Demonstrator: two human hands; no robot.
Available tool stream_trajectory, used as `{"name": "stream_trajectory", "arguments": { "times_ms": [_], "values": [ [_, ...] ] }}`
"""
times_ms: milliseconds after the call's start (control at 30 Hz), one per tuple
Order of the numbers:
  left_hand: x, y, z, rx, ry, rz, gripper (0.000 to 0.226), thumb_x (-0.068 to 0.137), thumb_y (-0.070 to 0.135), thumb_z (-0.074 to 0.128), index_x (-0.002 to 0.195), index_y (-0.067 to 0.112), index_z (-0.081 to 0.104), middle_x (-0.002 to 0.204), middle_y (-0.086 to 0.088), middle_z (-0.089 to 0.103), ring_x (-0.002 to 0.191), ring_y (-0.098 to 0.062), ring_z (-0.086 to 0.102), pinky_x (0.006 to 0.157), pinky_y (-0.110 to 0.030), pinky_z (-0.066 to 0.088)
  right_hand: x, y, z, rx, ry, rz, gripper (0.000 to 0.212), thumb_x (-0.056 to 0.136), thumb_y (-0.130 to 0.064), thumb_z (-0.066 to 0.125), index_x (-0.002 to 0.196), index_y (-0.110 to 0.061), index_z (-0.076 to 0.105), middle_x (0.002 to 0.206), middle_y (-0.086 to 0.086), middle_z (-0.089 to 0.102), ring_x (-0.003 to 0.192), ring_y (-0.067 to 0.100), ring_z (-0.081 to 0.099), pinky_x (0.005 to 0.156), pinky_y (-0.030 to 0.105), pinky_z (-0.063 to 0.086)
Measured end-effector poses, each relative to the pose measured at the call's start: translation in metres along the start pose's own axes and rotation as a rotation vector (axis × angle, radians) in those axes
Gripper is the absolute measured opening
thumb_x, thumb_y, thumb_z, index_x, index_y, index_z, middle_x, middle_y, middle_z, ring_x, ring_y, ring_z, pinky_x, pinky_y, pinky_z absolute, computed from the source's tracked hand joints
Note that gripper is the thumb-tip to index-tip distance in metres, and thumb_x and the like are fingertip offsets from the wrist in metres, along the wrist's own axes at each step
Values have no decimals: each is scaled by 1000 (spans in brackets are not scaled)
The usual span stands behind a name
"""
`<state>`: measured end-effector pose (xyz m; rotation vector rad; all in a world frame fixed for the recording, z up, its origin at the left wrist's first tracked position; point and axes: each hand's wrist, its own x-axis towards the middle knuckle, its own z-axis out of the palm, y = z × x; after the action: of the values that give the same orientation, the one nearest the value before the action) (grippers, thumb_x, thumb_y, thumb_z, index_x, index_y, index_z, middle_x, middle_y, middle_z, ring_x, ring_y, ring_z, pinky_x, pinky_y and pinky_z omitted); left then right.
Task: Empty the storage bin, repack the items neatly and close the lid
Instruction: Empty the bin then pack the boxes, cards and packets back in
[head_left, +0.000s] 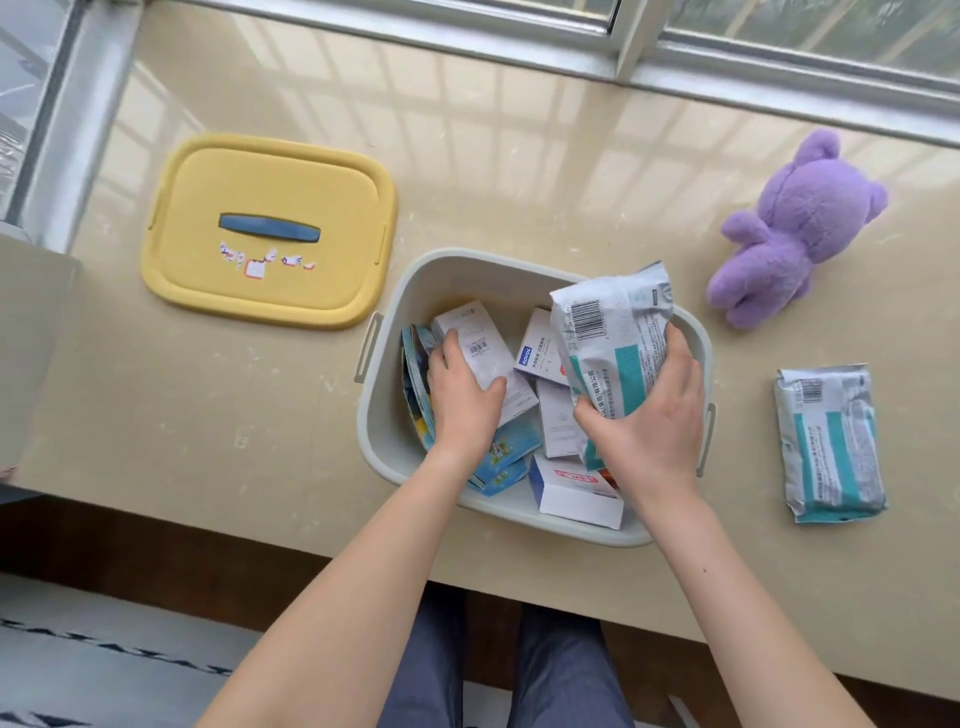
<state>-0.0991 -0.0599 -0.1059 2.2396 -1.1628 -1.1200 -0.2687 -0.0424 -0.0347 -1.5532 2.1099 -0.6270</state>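
Emptying first: your right hand (649, 415) grips a teal-and-white soft pack (613, 322) over the right side of the storage bin (457, 270); lift it clear and lay it right of the bin. Your left hand (462, 400) curls its fingers round a white box (483, 332) inside the bin.

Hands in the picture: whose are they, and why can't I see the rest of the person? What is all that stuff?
The camera sits on the person's head and looks down, so you see only arms and hands, as through their eyes. On a beige table by a window stands a grey bin of small boxes. Its yellow lid lies off to the left. The left hand grips a white box inside the bin. The right hand holds a crinkly white and teal packet over it. A second packet lies on the table to the right, near a purple teddy bear.
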Motion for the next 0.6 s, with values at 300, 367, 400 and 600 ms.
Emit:
{"name": "stream_trajectory", "arguments": {
  "times_ms": [300,367,400,600],
  "values": [
    [-1,-8,14,-76,9,76,85,78,9,74,149,23,31,150,0,30,136,-15,34,107,-23,29,0,1,3,-30,-20,20,100,62,-30,82,146,-8,31,127,14,49,118,32,46,100,35,36],
    [-3,-5,14,-104,-26,107,84,78,6,74,148,23,32,149,-1,29,134,-14,36,104,-18,28,0,0,6,-68,-37,26,101,61,-30,81,146,-9,31,125,15,49,116,34,47,97,39,39],
    [-4,-3,13,-135,-41,96,83,77,5,74,147,24,34,147,-2,30,130,-14,40,102,-15,28,0,0,8,-85,-43,29,100,61,-30,81,146,-8,32,123,16,50,115,35,48,96,39,39],
    [-21,8,-15,-300,-51,37,63,75,9,73,131,28,53,111,8,64,96,4,61,82,-17,52,-3,-6,2,-93,-73,85,99,63,-33,80,146,-10,31,123,17,51,112,36,48,95,38,37]
  ]
}}
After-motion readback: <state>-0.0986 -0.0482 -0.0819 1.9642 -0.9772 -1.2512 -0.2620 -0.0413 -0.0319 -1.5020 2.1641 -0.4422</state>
